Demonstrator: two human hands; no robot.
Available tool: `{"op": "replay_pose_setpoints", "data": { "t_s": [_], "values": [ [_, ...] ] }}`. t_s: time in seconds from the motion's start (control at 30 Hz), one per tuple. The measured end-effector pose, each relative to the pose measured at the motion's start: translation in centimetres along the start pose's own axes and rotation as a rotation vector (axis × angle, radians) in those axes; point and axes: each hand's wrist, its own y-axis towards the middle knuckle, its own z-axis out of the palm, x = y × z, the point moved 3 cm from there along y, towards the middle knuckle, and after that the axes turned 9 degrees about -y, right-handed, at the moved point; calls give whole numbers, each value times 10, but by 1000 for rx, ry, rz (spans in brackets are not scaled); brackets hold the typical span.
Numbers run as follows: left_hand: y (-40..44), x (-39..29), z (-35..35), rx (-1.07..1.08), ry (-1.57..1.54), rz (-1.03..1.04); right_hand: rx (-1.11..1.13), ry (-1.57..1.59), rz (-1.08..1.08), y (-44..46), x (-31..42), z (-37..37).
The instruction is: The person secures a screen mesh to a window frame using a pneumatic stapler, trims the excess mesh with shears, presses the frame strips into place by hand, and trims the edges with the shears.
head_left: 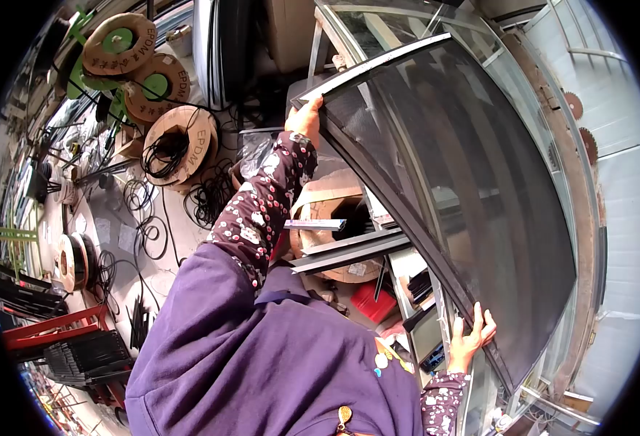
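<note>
A large dark mesh screen panel [472,174] in a black frame lies tilted across the right side of the view, with one pale end bar [378,59]. My left hand [306,120] is closed round the frame's corner at the upper left. Farther down the same long black edge, my right hand [471,338] grips the frame, its fingers partly over the rim. Under the panel is a glass-topped frame stand [378,25]. Dark metal profiles [352,251] stick out from beneath the panel toward my body.
Several cardboard reels marked EPDM [182,145] stand at the left, with loose black strip [211,196] coiled on the floor. A red rack [54,327] holds dark pieces at the lower left. A red box [373,301] sits below the profiles. Pale sheeting [625,182] lines the right side.
</note>
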Motion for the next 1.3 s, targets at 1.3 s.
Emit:
{"op": "replay_pose_setpoints", "data": {
  "t_s": [1.3],
  "values": [
    [74, -11, 137, 698, 1422, -418, 56, -16, 75, -5, -8, 2]
  ]
}}
